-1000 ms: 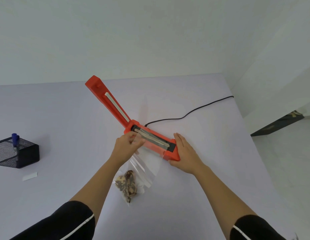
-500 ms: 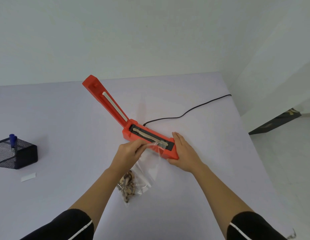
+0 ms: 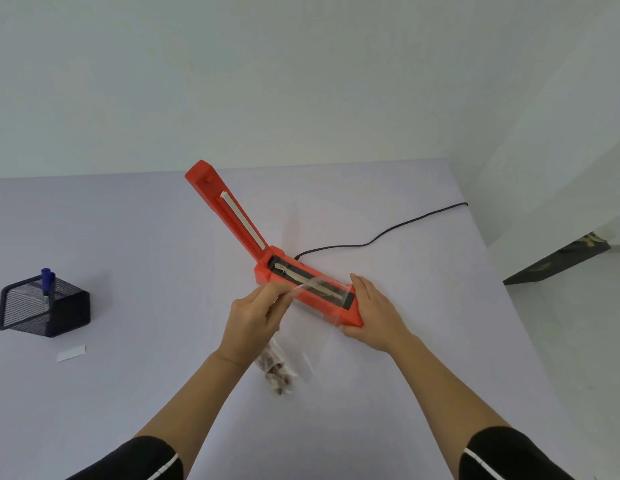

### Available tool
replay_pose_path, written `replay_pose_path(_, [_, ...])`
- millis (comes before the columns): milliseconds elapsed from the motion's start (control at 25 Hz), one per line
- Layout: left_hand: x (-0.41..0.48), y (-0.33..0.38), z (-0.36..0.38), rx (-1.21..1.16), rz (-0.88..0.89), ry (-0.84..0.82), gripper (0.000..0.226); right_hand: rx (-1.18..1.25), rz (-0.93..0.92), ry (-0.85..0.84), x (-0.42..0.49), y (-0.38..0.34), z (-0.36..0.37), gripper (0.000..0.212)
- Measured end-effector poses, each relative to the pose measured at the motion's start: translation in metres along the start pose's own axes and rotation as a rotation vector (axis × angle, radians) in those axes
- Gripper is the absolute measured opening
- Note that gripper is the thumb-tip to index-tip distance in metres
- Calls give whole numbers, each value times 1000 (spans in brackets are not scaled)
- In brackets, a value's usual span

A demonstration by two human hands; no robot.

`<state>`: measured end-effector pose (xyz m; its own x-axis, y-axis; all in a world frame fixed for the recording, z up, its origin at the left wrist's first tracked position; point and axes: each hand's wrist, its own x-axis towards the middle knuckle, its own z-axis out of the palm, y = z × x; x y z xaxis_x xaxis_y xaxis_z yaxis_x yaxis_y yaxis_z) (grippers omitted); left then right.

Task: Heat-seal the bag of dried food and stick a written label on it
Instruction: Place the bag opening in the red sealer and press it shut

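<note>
Since the earlier frames the left hand [image 3: 256, 315] has drawn the bag's open edge a little nearer along the sealer, and the dried food has slid lower in the bag. In the head view, the only one, that hand pinches the mouth of the clear bag [image 3: 303, 336] and lays it across the heating strip of the orange sealer [image 3: 308, 289], whose lid [image 3: 229, 211] stands raised. The right hand [image 3: 372, 311] lies open and flat against the sealer's near end, gripping nothing, bracing it on the table [image 3: 163, 237]. The food [image 3: 275, 370] sits low in the bag, near the left wrist. The film looks slack and skewed, so closing the lid now could give a wrinkled or partial seal, and fingertips beside the strip could be caught
</note>
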<state>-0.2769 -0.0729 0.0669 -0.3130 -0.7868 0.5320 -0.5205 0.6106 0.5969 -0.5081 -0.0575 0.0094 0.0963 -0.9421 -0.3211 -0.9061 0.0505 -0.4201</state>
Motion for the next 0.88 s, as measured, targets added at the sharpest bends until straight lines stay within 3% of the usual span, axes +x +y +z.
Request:
replay_pose_path(120, [0,23,-24,-118,-240,50,5,-189,47,-12,-2,-7,-8,112])
replay_pose_path(200, [0,33,-37,-222,-444,118,21,-160,40,38,-9,-15,-16,120])
replay_pose_path(320, [4,39,-61,-326,-650,195,18,229,-115,67,-36,-42,-13,113])
replay_pose_path(440, [4,37,-84,-371,-752,242,11,548,-243,-159,-63,-88,8,108])
replay_pose_path(520, [-1,32,-99,-382,-779,250,10,577,-242,-201,-66,-119,25,93])
replay_pose_path(680, [-25,4,-129,-351,-852,282,10,791,-181,-144,-66,-170,67,7])
replay_pose_path(880, [-60,-69,-134,-301,-1032,185,17,856,-35,-300,-74,-199,122,19])
